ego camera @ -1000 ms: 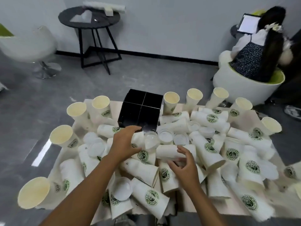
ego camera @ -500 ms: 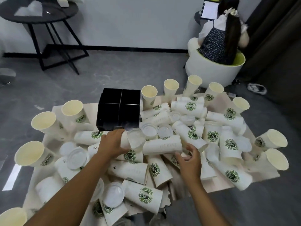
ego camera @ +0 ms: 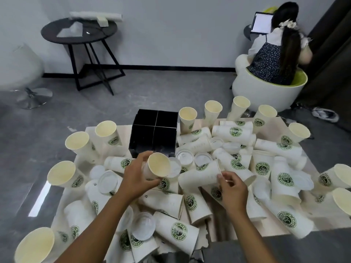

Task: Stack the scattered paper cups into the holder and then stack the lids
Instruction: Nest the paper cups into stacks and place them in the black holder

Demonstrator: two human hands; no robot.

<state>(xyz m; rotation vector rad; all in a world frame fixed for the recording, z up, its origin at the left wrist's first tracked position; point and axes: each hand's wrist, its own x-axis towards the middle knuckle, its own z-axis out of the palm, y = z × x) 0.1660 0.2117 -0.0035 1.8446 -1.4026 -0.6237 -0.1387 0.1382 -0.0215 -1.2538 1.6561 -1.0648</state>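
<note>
Several white paper cups with green logos lie and stand scattered over a low table [ego camera: 266, 128]. My left hand [ego camera: 137, 177] grips one paper cup [ego camera: 157, 166], lifted and tipped so its open mouth faces up and right, just in front of the black four-compartment holder [ego camera: 154, 133]. My right hand [ego camera: 232, 188] pinches the rim of a lying cup [ego camera: 199, 174] between thumb and fingers. Clear plastic lids [ego camera: 185, 157] lie among the cups near the holder. All holder compartments look dark inside.
A person sits with their back to me in a white and green tub chair [ego camera: 266, 88] at the far right. A black round side table [ego camera: 79, 31] stands at the back left, a white swivel chair [ego camera: 22, 67] at the far left. Grey floor surrounds the table.
My left hand has lifted its cup off the pile and turned its mouth upward. My right hand has closed on the rim of the lying cup. The view has tilted up and left.
</note>
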